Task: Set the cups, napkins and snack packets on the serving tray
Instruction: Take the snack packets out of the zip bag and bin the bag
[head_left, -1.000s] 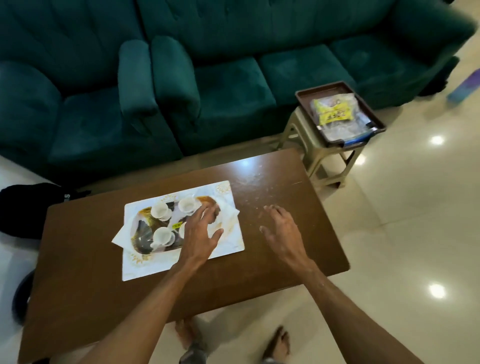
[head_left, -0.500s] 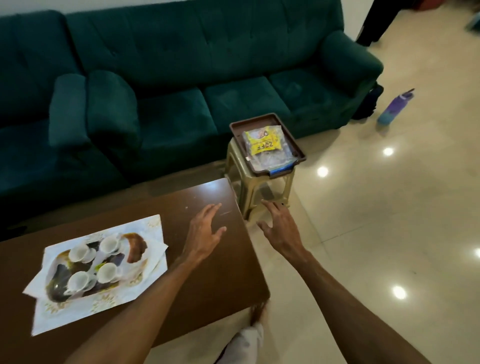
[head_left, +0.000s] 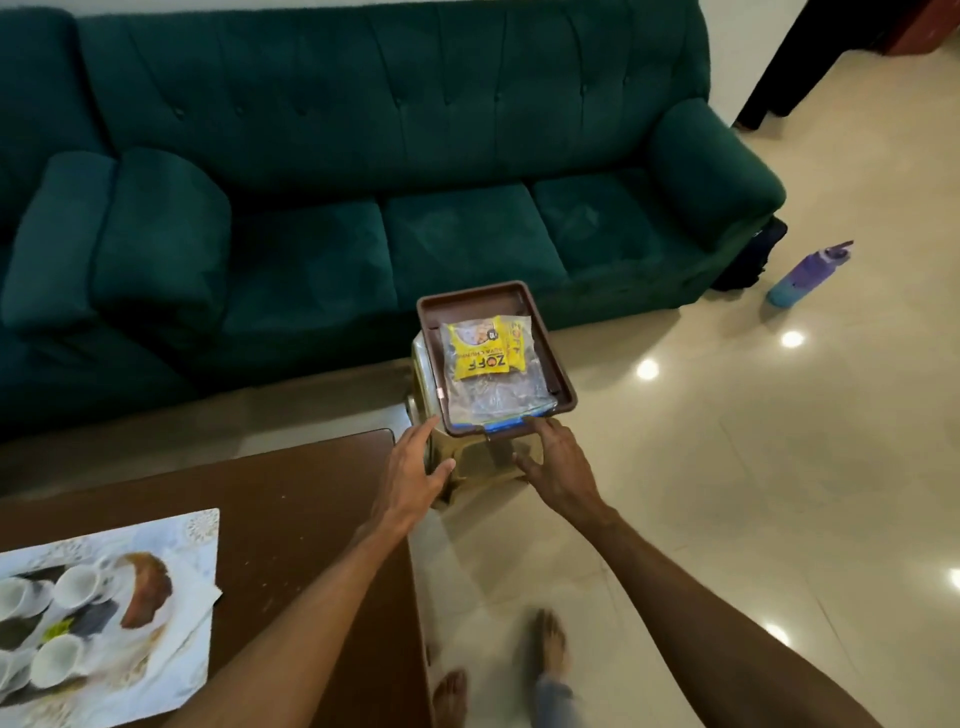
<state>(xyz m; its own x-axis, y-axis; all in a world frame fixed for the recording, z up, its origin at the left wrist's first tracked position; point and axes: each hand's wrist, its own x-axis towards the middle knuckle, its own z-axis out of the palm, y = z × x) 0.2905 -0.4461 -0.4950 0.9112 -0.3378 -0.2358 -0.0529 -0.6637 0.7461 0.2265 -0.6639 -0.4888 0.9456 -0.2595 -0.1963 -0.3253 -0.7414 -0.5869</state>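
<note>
glossy tiled floor (head_left: 727, 493) — velvety sofa (head_left: 363, 156)

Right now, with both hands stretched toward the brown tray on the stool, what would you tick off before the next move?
1. Left hand free, fingers straight: ok.
2. Right hand free, fingertips at the near edge of the brown tray: ok.
3. Firm hold on the tray: not ok, neither hand grips it yet.
4. Tray steady on the stool: cannot tell, since its base is hidden.
5. Yellow snack packet lying inside the rim: ok.
6. Cups and packets together: not ok, the cups are on the table.
7. Floor near the feet: ok, the purple bottle stands well off.
</note>
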